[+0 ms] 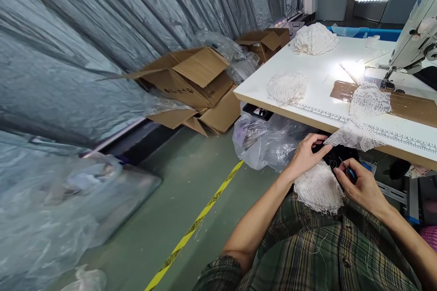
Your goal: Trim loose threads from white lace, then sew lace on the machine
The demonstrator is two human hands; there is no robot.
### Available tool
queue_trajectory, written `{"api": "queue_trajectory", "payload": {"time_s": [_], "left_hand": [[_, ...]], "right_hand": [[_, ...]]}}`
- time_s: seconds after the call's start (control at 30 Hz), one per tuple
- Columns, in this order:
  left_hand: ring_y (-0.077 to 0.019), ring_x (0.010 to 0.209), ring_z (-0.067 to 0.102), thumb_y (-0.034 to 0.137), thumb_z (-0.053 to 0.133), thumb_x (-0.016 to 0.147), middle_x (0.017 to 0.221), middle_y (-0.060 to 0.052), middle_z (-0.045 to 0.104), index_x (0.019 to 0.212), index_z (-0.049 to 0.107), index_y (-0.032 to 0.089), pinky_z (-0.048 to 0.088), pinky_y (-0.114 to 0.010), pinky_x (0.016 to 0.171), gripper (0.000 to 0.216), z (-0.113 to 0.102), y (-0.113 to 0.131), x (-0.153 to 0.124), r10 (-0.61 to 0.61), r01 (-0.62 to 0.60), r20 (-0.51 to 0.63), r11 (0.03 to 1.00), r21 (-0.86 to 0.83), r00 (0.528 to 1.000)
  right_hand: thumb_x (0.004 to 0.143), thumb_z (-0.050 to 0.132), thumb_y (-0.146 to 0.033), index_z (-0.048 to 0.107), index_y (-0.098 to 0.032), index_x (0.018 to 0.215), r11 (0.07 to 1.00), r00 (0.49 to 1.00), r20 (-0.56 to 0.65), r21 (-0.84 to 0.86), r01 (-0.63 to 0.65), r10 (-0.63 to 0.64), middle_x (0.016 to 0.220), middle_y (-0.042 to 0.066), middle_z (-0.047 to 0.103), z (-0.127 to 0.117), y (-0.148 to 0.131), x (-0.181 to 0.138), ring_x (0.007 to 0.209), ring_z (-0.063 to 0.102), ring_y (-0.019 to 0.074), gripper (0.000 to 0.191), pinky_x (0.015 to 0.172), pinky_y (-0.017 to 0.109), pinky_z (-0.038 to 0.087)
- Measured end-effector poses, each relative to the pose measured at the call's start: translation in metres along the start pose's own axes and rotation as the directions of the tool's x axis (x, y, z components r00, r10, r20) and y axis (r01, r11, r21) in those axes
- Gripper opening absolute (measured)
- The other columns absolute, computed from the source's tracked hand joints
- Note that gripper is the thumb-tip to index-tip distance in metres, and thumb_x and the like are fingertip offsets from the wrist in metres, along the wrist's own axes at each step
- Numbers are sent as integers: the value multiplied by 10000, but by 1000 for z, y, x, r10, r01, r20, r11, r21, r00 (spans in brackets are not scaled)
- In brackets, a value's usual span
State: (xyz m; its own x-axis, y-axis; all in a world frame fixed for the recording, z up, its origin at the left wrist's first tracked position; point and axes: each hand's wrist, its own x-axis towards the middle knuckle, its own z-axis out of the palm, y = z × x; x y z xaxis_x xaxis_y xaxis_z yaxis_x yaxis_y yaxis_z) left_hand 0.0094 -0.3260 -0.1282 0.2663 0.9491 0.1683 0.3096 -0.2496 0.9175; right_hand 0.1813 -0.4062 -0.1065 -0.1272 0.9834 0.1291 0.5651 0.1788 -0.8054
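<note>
Open cardboard carton [201, 77]: side printing, too small to read. Yellow floor tape [205, 204]: black lettering, illegible. Crumpled lace piece [287, 88]: near front-left corner of white tabletop [317, 77]. Left hand [307, 154]: below front edge, thumb and fingers pinching the draped lace strip [360, 134]; strip runs from beside the needle over that edge. Lace mound [314, 38]: far-left corner. Lace bundle [319, 186]: lap. Printed ruler [321, 112]: along front edge, numerals unreadable. Right hand [363, 186]: gripping blue-handled snips [351, 172]. Sewing machine [414, 32]: right.
</note>
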Motion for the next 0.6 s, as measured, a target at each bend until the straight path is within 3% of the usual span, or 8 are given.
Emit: {"api": "queue_trajectory", "payload": {"time_s": [0.13,0.23,0.33,0.43,0.5,0.53,0.6], "left_hand": [[-138,744,620,319,589,900,786,-29,663,758,660,164,477,-261,707,222,9,12,-12,214,-223,105,971,82,971],[-140,743,617,283,573,894,790,-32,665,749,655,166,466,-265,703,204,16,15,-30,336,-375,242,916,140,910],[-142,753,616,290,578,894,794,-34,660,782,659,169,470,-277,723,184,15,14,-40,389,-435,288,892,118,875],[-168,834,611,403,666,830,898,-53,641,870,669,178,492,-305,761,228,5,12,-37,372,-379,126,925,34,919],[-200,942,599,491,677,802,1032,-84,623,973,670,181,493,-339,835,354,-3,10,-31,270,-270,-5,961,-67,963],[-211,992,593,524,662,805,1092,-95,617,1023,668,182,484,-350,876,405,-5,9,-27,191,-192,-19,969,-153,981],[-225,1051,596,576,630,812,1157,-107,629,1090,666,184,464,-357,932,482,-7,6,-23,31,12,107,925,-379,994]], "right_hand": [[892,525,-470,521,-214,813,997,990,-144,77,7,4,644,-22,521,-3,-3,5,507,439,113,267,494,238,389],[836,602,-507,513,-215,856,996,962,-269,90,-17,41,698,-12,557,-1,0,9,487,420,101,306,487,243,397],[828,596,-471,522,-210,845,997,946,-319,75,-27,50,649,-28,521,0,1,9,473,401,100,272,469,238,372],[872,532,-386,546,-203,779,997,977,-215,79,25,-7,586,-43,456,-4,-3,4,485,400,100,206,469,222,347],[889,517,-340,557,-198,761,991,993,-98,114,76,-65,599,-37,468,-5,-8,-3,504,408,99,196,479,216,346],[896,510,-319,565,-195,767,986,995,-42,136,99,-94,611,-33,484,-5,-11,-6,518,416,99,188,489,215,352],[904,493,-278,571,-189,776,973,988,52,185,135,-147,612,-32,489,-2,-15,-13,529,416,99,174,502,215,353]]}}
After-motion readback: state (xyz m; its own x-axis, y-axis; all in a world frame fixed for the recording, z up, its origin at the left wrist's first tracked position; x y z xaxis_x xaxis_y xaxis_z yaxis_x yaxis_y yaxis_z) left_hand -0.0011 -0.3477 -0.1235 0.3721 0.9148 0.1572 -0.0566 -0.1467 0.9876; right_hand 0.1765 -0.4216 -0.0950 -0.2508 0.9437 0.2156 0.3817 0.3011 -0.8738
